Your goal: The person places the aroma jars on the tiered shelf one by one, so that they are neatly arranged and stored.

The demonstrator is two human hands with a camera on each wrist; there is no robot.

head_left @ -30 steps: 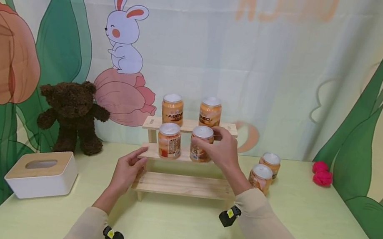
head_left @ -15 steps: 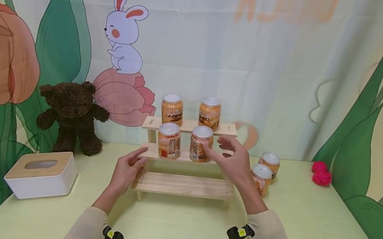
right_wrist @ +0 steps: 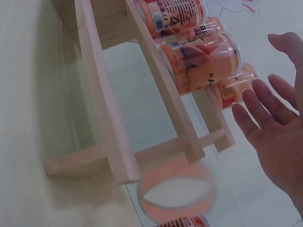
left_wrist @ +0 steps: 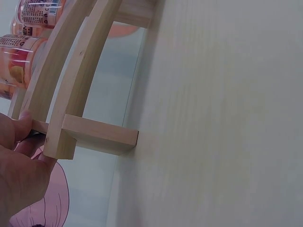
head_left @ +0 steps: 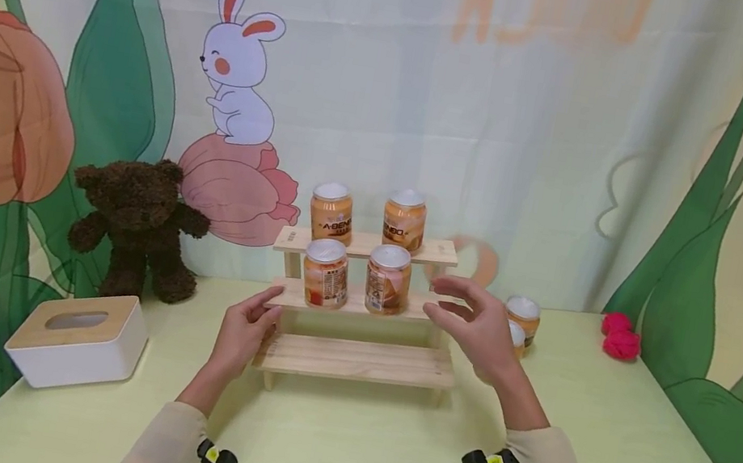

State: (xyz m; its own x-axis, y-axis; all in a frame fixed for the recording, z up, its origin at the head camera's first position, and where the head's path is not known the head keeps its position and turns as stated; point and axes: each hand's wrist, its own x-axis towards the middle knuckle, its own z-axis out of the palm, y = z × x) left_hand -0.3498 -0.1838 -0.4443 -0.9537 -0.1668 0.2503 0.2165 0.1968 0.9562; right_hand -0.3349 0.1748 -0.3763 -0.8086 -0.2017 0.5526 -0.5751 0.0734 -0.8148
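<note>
A three-tier wooden shelf stands on the table. Its left end is held by my left hand; in the left wrist view the thumb and fingers of the left hand curl about the side frame. My right hand hangs just right of the middle tier, fingers apart and holding nothing. On that tier two orange canned-fruit cans stand upright, a left can and a right can. Two more stand on the top tier, a left can and a right can.
Behind my right hand, cans stand on the table, partly hidden. A brown teddy bear and a white tissue box with a wooden lid are at the left. Pink fabric-like balls lie at the far right.
My right hand has let go of the right can on the middle tier and moved right, now covering part of the cans on the table. The left hand stays at the shelf.
</note>
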